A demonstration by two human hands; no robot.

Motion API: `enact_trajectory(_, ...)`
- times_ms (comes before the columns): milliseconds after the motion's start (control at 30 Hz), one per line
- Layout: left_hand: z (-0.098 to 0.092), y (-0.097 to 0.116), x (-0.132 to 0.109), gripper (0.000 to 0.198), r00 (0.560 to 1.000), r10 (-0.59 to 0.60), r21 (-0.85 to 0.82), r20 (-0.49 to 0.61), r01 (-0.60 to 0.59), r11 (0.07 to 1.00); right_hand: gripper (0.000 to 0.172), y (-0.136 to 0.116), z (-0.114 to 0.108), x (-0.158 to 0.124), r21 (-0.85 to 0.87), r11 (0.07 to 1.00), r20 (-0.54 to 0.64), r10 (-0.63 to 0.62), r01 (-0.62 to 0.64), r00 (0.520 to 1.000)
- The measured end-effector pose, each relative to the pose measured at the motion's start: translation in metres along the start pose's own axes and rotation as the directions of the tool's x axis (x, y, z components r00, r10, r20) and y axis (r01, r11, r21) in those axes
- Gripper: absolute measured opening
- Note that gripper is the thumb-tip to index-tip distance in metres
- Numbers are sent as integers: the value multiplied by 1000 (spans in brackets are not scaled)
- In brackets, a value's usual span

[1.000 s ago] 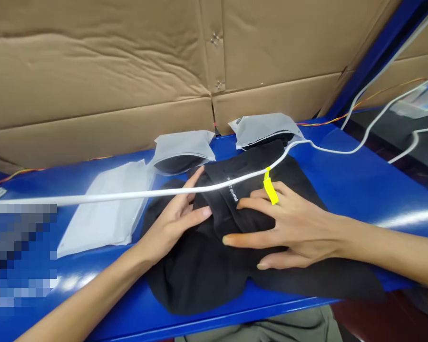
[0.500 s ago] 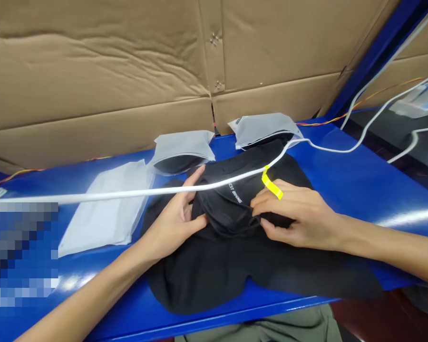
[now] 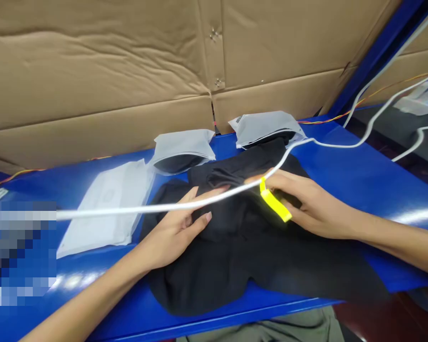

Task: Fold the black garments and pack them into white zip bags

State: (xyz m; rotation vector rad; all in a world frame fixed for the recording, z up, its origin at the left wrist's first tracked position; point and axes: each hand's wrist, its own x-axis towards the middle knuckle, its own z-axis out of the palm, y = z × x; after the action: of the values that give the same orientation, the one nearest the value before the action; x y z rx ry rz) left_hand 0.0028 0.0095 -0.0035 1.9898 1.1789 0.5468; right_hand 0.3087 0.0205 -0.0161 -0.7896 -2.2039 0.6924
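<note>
Black garment (image 3: pixel 217 270) lies bunched on the blue surface (image 3: pixel 360 180). Left hand (image 3: pixel 174 232) is open, flat on the cloth, not gripping. Right hand (image 3: pixel 310 204) is curled on the cloth against a yellow tag (image 3: pixel 274 199); can't tell if it's pinching. White cable (image 3: pixel 135 209) crosses above the hands. Grey bags (image 3: pixel 181 149) sit behind the garment, a flat bag (image 3: pixel 107 204) to its left.

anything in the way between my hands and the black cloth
Nothing separates them: the left hand and right hand both lie on the black cloth. The only thing crossing the area is a white cable, which runs across the view over the left hand's fingers and past the right hand's fingertips.
</note>
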Motion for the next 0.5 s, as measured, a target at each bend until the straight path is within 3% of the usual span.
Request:
enact_trajectory(67, 1, -4, -4, 48, 999, -32, 79, 14, 31, 996, 59, -3, -1, 2, -106, 982, 115, -145, 157, 983)
enact_trajectory(200, 3, -5, -6, 50, 996, -92, 152, 2, 91, 984, 57, -9, -2, 5, -226, 938, 221, -213, 263, 952)
enact_trajectory(333, 2, 4, -3, 51, 995, -104, 183, -1, 103, 978, 57, -10, -5, 3, -264, 935, 248, -170, 236, 954)
enact_trajectory(433, 2, 4, -2, 52, 991, -134, 177, -12, 134, 975, 40, -10, -8, -1, -149, 977, 235, -116, 153, 965)
enact_trajectory(500, 2, 1, -3, 52, 989, -145, 157, -35, 149, 976, 27, -11, -6, -3, -56, 994, 160, -81, 91, 984)
